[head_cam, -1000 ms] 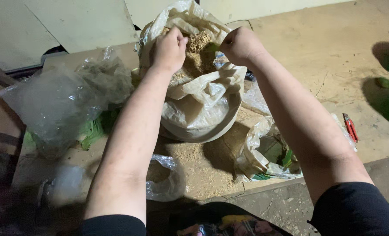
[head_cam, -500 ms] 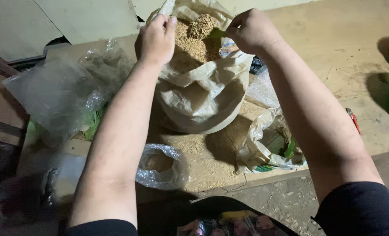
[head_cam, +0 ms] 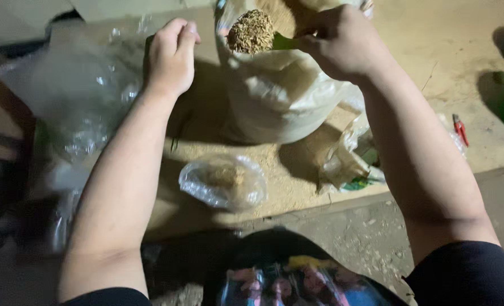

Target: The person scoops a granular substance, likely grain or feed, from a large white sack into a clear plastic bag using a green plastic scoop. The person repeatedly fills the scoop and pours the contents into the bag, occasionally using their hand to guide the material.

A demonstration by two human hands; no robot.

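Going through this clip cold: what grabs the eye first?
The right hand, top centre, lifts a green scoop heaped with tan husk-like grain above a big pale sack. The left hand is raised beside it, over crumpled clear plastic. A small clear bag lies below.
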